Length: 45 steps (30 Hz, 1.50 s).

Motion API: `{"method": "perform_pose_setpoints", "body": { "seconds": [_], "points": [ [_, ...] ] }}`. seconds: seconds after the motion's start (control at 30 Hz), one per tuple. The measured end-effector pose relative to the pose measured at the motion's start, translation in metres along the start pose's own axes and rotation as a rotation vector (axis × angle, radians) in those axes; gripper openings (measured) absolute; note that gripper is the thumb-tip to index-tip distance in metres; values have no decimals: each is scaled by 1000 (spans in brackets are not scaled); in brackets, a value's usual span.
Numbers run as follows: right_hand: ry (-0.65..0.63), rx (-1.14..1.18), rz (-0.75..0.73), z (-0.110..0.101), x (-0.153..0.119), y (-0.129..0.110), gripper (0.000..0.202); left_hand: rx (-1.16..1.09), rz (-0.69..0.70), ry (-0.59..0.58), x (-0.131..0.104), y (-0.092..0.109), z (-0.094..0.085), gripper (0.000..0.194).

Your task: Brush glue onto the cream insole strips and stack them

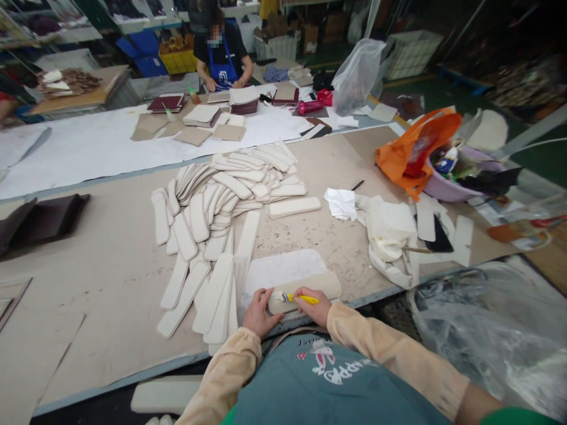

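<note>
My right hand (313, 305) is closed around the yellow handle of a paintbrush (310, 299). Its pale bristles touch the left part of a long beige panel with rounded corners (325, 286). At that panel's left end rests my left hand (259, 314), thumb and fingers spread apart, fingertips against the panel's edge. Under and behind the panel lies a white sheet (290, 264). To the left, a fan of long cream strips (217, 295) reaches close to my left hand. Beyond it spreads a large overlapping pile of similar rounded strips (230, 183).
A crumpled white bag (390, 227) lies on the right of the table, near a purple basin (456, 186) with an orange bag (416, 147). Dark folded pieces (42, 218) sit at left. Across the table a co-worker (224, 56) handles stacked panels. Clear plastic (487, 330) hangs at right.
</note>
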State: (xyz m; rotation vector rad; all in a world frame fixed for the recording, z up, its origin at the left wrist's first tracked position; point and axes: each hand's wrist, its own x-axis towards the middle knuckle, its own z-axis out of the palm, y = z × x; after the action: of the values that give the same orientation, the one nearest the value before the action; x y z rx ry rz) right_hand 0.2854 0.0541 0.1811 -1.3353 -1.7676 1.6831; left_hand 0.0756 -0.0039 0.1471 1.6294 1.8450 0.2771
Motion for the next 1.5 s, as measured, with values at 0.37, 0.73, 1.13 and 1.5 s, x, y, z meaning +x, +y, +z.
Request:
{"method": "perform_pose_setpoints", "body": {
  "seconds": [0.37,0.73,1.13,1.5],
  "points": [
    [193,-63,83,-70,-27,20,24,26,34,3,2,-2,0,69],
    [262,-139,-10,-105,-52,7,24,31,4,-11,2,-1,1,70],
    [-165,11,-102,-3,-6,-12,20,39,31,-20,1,2,-1,78],
    [-11,-93,-94,-25,-17,14,21,60,47,9,0,0,2,72]
  ]
}}
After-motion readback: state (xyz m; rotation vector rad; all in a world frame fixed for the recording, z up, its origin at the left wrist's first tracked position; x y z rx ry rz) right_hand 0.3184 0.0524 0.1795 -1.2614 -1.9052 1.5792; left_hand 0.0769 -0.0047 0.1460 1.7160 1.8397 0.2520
